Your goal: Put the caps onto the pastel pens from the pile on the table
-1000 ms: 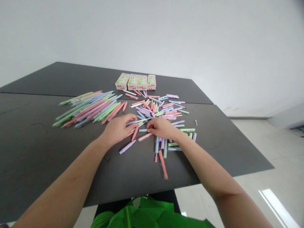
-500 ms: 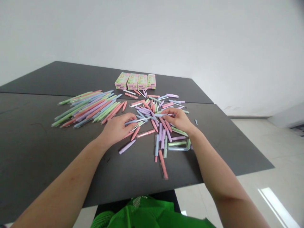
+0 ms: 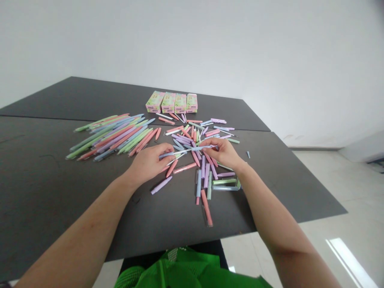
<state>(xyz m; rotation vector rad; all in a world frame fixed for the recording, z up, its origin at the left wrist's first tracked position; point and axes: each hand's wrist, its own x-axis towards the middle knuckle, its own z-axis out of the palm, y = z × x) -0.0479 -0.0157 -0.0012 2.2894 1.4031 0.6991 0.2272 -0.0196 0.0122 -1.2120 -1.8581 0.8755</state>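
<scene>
Above the loose pen parts, my left hand [image 3: 149, 161] pinches a blue pen piece [image 3: 167, 155], and a white refill [image 3: 183, 151] sticks out of it to the right. My right hand [image 3: 224, 153] grips a blue pen barrel [image 3: 198, 148] from its right end. The barrel's left end meets the refill in line; how far the refill goes in is too small to tell. Under and around both hands lie pink, purple, green and blue pen parts, such as a purple barrel [image 3: 161, 185] and a pink barrel [image 3: 207, 208] near the front.
A pile of whole pens [image 3: 111, 138] lies on the dark table [image 3: 75, 208] at the left. Several small pink-and-green boxes [image 3: 168, 103] stand in a row at the back. One small blue piece [image 3: 248, 154] lies alone at the right.
My two hands have come slightly closer together. The blue barrel in my right hand has moved left and now lines up with the refill from my left hand.
</scene>
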